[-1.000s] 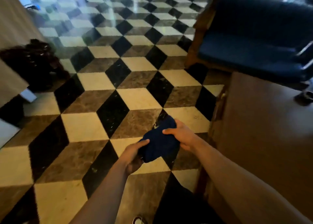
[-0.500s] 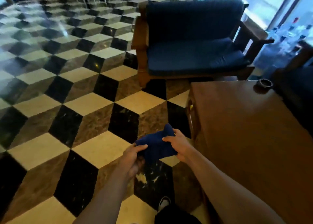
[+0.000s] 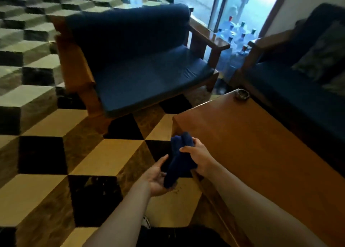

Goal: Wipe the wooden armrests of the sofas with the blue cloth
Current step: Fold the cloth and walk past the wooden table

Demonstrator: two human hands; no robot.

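The blue cloth [image 3: 180,158] is hanging bunched between the two hands, low in front of the person, over the patterned floor [image 3: 46,153] and just beside the near corner of the wooden table [image 3: 252,144]. It is looking soft and light, folding over itself in thick rolls (terry or microfibre, at a guess), so it is likely going to drape and slump rather than hold a shape. It should not slip, and nothing about it is fragile. For wiping, the best hold is probably a folded pad under a flat palm, with the loose ends tucked in so they are not trailing.

The right hand [image 3: 199,158] is gripping the upper part of the bundle, its thumb lying across the front and its fingers curling round the far side. The left hand [image 3: 155,177] is lying palm up beneath the lower end, fingers nearly straight, thumb touching the cloth's side; it is cradling, not clamping.

The nearest sofa [image 3: 141,63] is standing well apart from the hands, ahead across the floor, its wooden left armrest [image 3: 74,60] and right armrest [image 3: 207,35] both bare. A second sofa [image 3: 298,78] is sitting to the right, past the table, with an armrest [image 3: 272,39] of its own. No armrest is being wiped yet.
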